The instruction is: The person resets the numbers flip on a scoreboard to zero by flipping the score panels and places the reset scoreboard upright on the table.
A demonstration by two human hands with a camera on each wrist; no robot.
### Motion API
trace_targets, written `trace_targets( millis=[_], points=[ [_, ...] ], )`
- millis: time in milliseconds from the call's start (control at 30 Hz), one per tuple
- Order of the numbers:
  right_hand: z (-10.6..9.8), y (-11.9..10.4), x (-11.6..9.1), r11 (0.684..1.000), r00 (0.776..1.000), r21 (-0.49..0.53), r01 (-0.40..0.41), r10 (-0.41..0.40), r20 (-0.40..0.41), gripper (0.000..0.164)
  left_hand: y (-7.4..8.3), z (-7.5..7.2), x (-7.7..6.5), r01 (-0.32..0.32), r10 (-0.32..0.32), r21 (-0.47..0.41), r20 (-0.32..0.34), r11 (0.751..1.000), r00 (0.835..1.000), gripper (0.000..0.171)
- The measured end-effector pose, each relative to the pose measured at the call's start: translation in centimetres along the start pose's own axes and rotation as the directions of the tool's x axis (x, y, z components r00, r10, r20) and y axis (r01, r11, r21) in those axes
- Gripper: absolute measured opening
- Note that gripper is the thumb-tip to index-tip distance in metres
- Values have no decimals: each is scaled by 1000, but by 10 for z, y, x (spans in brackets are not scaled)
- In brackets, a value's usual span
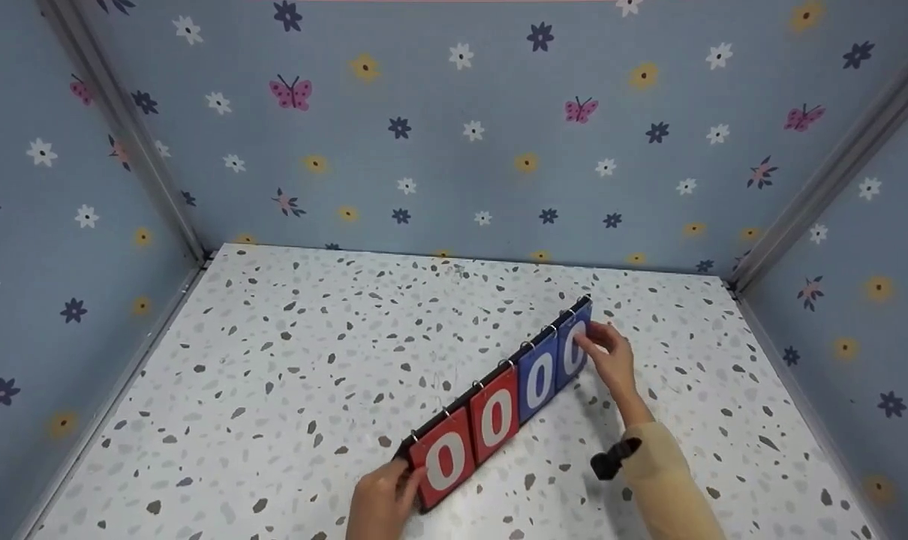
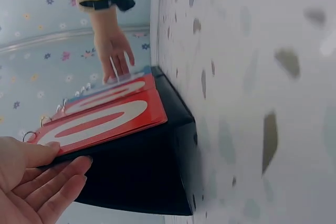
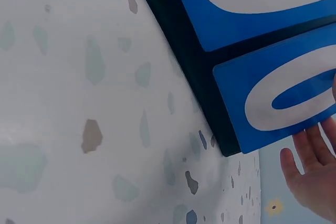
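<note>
A flip scoreboard (image 1: 494,411) stands slantwise on the speckled tabletop, its ring-bound cards facing the person. Two red cards (image 1: 445,466) are on the left and two blue cards (image 1: 538,379) on the right, each with a white 0. At the near left end my left hand (image 1: 383,491) pinches the board's edge. The left wrist view shows its thumb on the red card and the fingers on the black backing (image 2: 136,171). My right hand (image 1: 610,358) holds the far right end, thumb in front. Its other fingers are partly hidden behind the blue card (image 3: 289,95).
The white speckled tabletop (image 1: 311,360) is bounded by blue panels (image 1: 454,135) printed with flowers and butterflies, at the back and both sides. Metal posts (image 1: 135,135) mark the corners. A black strap (image 1: 614,459) sits at the right sleeve's cuff.
</note>
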State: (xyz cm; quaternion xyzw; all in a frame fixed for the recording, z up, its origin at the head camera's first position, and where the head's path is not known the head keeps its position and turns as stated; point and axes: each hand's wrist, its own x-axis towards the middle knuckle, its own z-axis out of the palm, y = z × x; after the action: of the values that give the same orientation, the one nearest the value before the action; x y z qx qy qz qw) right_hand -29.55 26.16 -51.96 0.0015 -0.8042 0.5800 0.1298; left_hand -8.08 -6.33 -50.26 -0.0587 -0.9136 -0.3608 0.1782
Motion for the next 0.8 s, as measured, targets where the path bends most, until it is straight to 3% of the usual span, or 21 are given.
trace_targets(
  millis=[100, 267, 600, 800],
  points=[
    [0, -2, -12, 999, 998, -33, 16, -18, -67, 38, -9, -6, 9, 58, -56, -39, 37, 998, 998, 14],
    [-4, -6, -34, 999, 996, -40, 20, -23, -89, 45, -29, -15, 29, 125, -118, -105, 72, 987, 990, 12],
    [-13, -20, -82, 971, 995, -230, 72, -84, -45, 55, -67, -18, 68, 55, -54, -212, 9, 976, 998, 9],
    [-10, -28, -99, 958, 989, -265, 112, -134, -66, 46, -78, -12, 88, 53, -53, -258, 5, 965, 999, 11]
  ],
)
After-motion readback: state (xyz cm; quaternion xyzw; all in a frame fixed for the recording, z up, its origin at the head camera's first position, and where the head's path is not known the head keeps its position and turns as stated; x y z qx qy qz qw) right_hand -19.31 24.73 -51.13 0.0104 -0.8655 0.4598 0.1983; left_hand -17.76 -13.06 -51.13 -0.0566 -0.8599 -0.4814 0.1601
